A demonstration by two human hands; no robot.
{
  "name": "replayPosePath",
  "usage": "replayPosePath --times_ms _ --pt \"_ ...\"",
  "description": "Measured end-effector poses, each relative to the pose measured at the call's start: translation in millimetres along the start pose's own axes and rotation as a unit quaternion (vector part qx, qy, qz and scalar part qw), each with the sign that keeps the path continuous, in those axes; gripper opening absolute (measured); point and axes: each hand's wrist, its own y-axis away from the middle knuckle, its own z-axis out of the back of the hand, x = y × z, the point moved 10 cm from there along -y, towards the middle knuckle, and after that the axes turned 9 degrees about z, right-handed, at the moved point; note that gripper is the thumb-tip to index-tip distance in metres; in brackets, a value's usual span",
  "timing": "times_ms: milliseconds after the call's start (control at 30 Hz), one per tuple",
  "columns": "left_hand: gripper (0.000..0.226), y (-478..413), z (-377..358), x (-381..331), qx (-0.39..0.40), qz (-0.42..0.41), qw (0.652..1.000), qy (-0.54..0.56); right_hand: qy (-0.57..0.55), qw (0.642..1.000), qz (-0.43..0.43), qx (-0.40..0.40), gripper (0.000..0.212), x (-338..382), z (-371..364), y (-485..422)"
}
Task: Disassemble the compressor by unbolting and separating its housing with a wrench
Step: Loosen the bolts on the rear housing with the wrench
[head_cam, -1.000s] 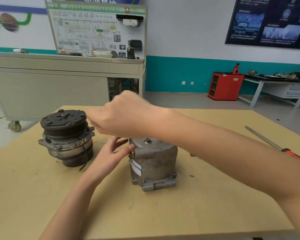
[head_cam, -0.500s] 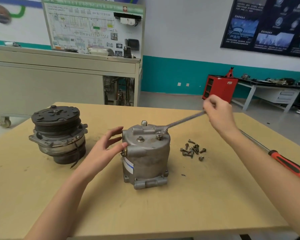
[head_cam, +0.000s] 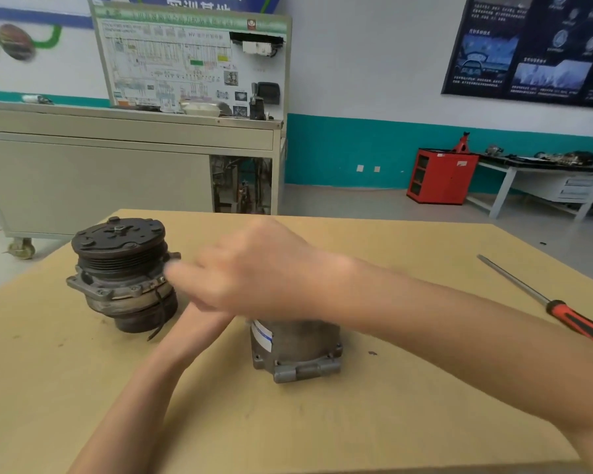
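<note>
Nearest on the table, the left forearm runs up from the bottom edge. The left hand shows only its heel, the rest hidden under the right hand, so I cannot tell how its fingers lie. It probably braces the housing's left side, and it should: the casting stands free on its flange and would turn with any pull.

The housing stands upright at mid-table with its label facing left. Its top, where the bolts would be, is covered by the right arm.

The right hand hangs over that top, reaching left across it, and is smeared by motion. Its fingers look bunched, but whether they grip anything I cannot tell, and no wrench shows. I take the step to be working a top bolt. To do that well:

- seat the wrench fully on the head before loading it
- pull in a flat arc, never upward, so it cannot slip and round the head
- press down with the bracing hand, not merely sideways
- keep knuckles away from the pulley half, which stands close on the left with its pulley up — already parted from the housing

Farther right, a screwdriver lies well apart, handy for prising the seam later. Beyond the table stands a grey cabinet.
</note>
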Motion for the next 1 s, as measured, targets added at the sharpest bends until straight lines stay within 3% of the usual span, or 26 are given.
replayPosePath --times_ms 67,133,200,267,367,400,467,533,633,767,867,933,1000 --pt "0.038 1 -3 -4 0.024 -0.005 1.000 0.017 0.001 0.987 0.009 -0.159 0.015 8 51 62" --pt "0.048 1 -6 -8 0.050 -0.025 0.998 0.009 0.006 0.977 -0.030 -0.212 0.022 -5 77 125" --pt "0.052 2 -5 -9 0.055 -0.031 0.998 0.006 -0.040 0.955 -0.166 -0.241 0.019 -39 78 179" --pt "0.061 2 -5 -10 0.053 -0.031 0.998 0.006 -0.071 0.887 -0.372 -0.265 0.021 -83 55 236" --pt "0.061 3 -6 -11 0.051 -0.034 0.998 0.006 -0.160 0.768 -0.568 -0.247 0.028 -140 -14 283" --pt "0.057 2 -5 -10 0.050 -0.034 0.998 0.009 -0.190 0.748 -0.602 -0.207 0.028 -160 -41 280" --pt "0.051 1 -5 -8 0.050 -0.036 0.998 0.013 -0.236 0.743 -0.618 -0.100 0.029 -196 -90 247" --pt "0.049 1 -5 -8 0.048 -0.037 0.998 0.012 -0.272 0.776 -0.569 0.002 0.033 -217 -125 184" --pt "0.050 0 -5 -6 0.049 -0.033 0.998 0.011 -0.277 0.867 -0.399 0.111 0.034 -196 -140 63" --pt "0.044 -2 -7 -5 0.045 -0.031 0.998 0.014 -0.097 0.971 -0.106 0.191 0.029 -83 -102 -46" --pt "0.032 -2 3 -8 -0.045 -0.037 0.998 0.031 0.019 0.987 0.056 0.150 0.024 7 -41 -30" --pt "0.040 -3 1 -8 -0.027 -0.042 0.997 0.051 -0.010 0.997 0.077 0.002 0.019 26 12 17" --pt "0.048 0 -10 -10 0.044 -0.046 0.998 0.017 0.004 0.988 0.035 -0.149 0.035 16 57 83"
